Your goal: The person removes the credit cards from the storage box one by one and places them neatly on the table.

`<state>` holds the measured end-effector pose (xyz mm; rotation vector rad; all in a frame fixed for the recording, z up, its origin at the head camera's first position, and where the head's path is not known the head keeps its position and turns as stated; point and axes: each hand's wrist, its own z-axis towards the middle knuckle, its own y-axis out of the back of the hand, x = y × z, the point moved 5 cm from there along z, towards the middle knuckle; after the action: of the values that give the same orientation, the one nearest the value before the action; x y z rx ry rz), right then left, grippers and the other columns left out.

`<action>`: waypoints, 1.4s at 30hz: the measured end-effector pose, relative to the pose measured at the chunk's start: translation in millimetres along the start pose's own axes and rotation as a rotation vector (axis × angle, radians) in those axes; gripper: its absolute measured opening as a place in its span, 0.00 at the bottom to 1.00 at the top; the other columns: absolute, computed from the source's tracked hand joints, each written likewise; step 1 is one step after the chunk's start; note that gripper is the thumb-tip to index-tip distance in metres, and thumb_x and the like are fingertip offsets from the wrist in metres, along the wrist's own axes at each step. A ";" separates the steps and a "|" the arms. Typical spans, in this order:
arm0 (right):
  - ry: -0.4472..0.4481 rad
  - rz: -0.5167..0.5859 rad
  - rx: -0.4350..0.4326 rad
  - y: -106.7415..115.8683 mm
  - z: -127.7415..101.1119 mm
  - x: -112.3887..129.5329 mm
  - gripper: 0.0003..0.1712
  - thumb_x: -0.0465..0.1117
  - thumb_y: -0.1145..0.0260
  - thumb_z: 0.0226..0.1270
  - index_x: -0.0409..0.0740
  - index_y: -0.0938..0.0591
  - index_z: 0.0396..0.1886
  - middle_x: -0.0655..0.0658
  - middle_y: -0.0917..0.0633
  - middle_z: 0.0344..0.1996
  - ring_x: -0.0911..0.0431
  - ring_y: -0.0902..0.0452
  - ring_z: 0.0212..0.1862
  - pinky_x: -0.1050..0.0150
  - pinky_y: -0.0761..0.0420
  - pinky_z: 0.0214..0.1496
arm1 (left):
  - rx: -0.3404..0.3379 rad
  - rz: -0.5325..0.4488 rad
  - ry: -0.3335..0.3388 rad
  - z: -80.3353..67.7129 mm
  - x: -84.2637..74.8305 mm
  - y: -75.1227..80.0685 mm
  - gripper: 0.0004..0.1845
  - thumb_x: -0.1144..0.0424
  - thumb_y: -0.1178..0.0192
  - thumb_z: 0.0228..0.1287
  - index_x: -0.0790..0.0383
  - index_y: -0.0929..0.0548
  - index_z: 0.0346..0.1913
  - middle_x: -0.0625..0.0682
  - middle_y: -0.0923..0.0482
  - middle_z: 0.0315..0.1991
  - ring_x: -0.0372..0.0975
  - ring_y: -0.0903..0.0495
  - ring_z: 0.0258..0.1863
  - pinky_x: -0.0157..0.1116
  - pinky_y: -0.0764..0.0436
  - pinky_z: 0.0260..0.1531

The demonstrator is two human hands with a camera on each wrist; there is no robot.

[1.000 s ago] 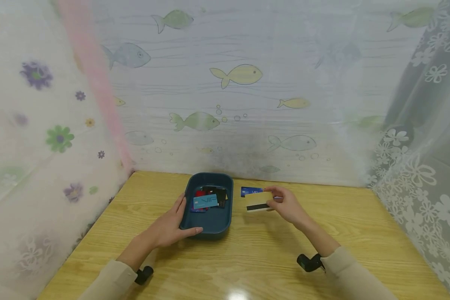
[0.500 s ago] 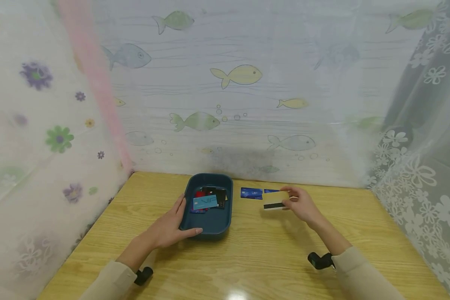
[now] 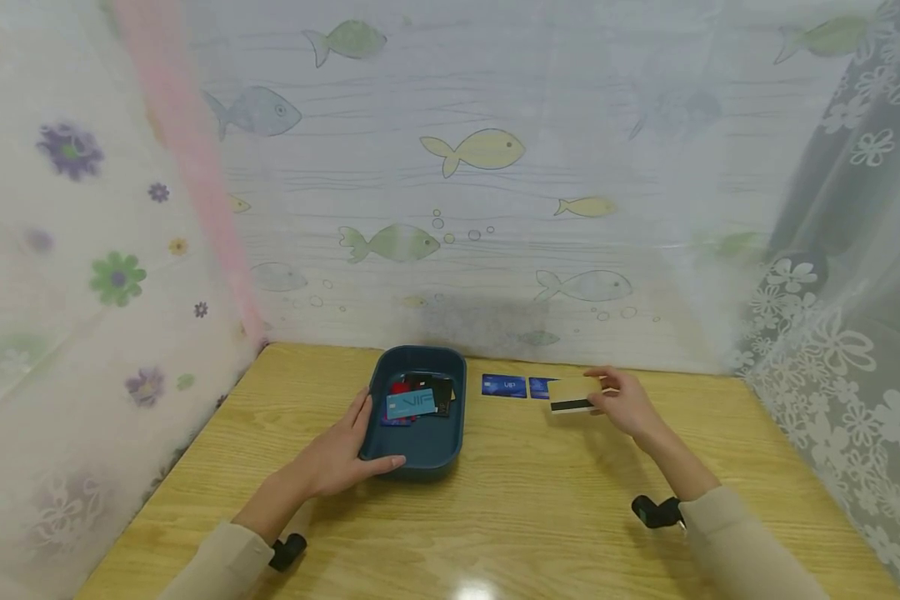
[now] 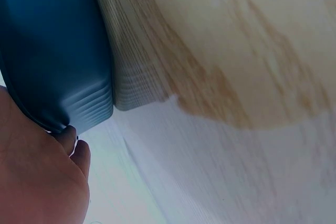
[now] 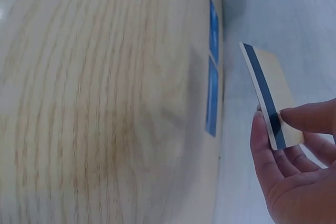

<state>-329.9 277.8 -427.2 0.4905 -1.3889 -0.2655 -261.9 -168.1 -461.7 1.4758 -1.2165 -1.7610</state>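
A dark blue plastic bin (image 3: 438, 450) stands near the back of the table, several bank-style cards lying in it. On top of these is a light blue VIP card (image 3: 411, 403). My left hand (image 3: 337, 454) holds the bin by its near left corner, fingers along the side and thumb at the front rim. With thumb and fingers my right hand (image 3: 626, 406) pinches a gold card (image 5: 275, 87) by its right end, dark magnetic stripe showing. Beyond it, a blue VIP card (image 3: 504, 386) and a second blue card (image 3: 538, 387) lie side by side, the second partly hidden.
A wood-grain table (image 3: 495, 517) carries everything. Right behind its far edge hangs a fish-print curtain (image 3: 472, 283). Flowered sheets (image 3: 120, 333) close off the left, and a lace-patterned one (image 3: 840, 350) the right.
My right hand has moved to the right with the gold card, uncovering the first blue VIP card and part of the second. My left hand and the bin have stayed in place.
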 end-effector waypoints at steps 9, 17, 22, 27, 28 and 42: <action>-0.042 -0.042 -0.041 18.1 0.5 -10.4 0.28 0.27 0.41 0.74 0.26 0.32 0.71 0.24 0.27 0.54 0.41 0.19 0.47 0.53 0.13 0.46 | -0.006 0.010 0.002 -0.9 -2.0 0.9 0.69 0.19 0.45 0.56 0.61 0.63 0.83 0.56 0.68 0.84 0.57 0.47 0.79 0.58 0.35 0.70; -0.085 -0.063 -0.071 30.2 6.0 -26.1 0.28 0.26 0.44 0.73 0.24 0.33 0.71 0.21 0.31 0.59 0.37 0.23 0.52 0.53 0.13 0.45 | 0.000 0.009 0.006 -0.5 -2.4 1.2 0.68 0.20 0.45 0.57 0.61 0.64 0.83 0.55 0.69 0.84 0.57 0.48 0.79 0.59 0.35 0.70; -0.134 -0.053 -0.075 36.3 6.7 -35.3 0.29 0.27 0.45 0.73 0.24 0.34 0.72 0.19 0.36 0.63 0.35 0.25 0.53 0.56 0.13 0.44 | 0.011 0.003 0.007 -0.9 -4.5 0.8 0.69 0.18 0.45 0.55 0.60 0.64 0.83 0.53 0.70 0.84 0.56 0.48 0.79 0.58 0.35 0.71; -0.163 -0.065 -0.089 42.2 9.5 -43.0 0.29 0.27 0.45 0.73 0.24 0.34 0.72 0.19 0.36 0.63 0.37 0.22 0.48 0.58 0.13 0.41 | 0.014 0.009 0.010 -1.3 -4.3 0.1 0.69 0.18 0.46 0.55 0.60 0.65 0.83 0.52 0.72 0.84 0.55 0.49 0.80 0.57 0.35 0.71; -0.165 -0.071 -0.091 42.9 10.2 -44.2 0.29 0.27 0.45 0.73 0.24 0.34 0.72 0.19 0.36 0.63 0.38 0.21 0.48 0.58 0.13 0.41 | 0.014 0.008 0.010 -1.4 -4.2 0.2 0.69 0.18 0.45 0.55 0.60 0.64 0.83 0.52 0.72 0.84 0.55 0.49 0.80 0.57 0.35 0.71; -0.193 -0.192 -0.101 41.3 23.6 -60.0 0.29 0.30 0.44 0.71 0.25 0.31 0.71 0.24 0.32 0.57 0.43 0.24 0.45 0.57 0.20 0.40 | 0.015 0.013 0.014 -3.6 -5.0 1.7 0.69 0.18 0.45 0.56 0.63 0.62 0.83 0.56 0.69 0.84 0.56 0.49 0.80 0.58 0.36 0.71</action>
<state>-367.8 337.2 -457.2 0.5259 -1.5084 -0.5485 -257.4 -165.8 -457.9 1.4834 -1.2316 -1.7338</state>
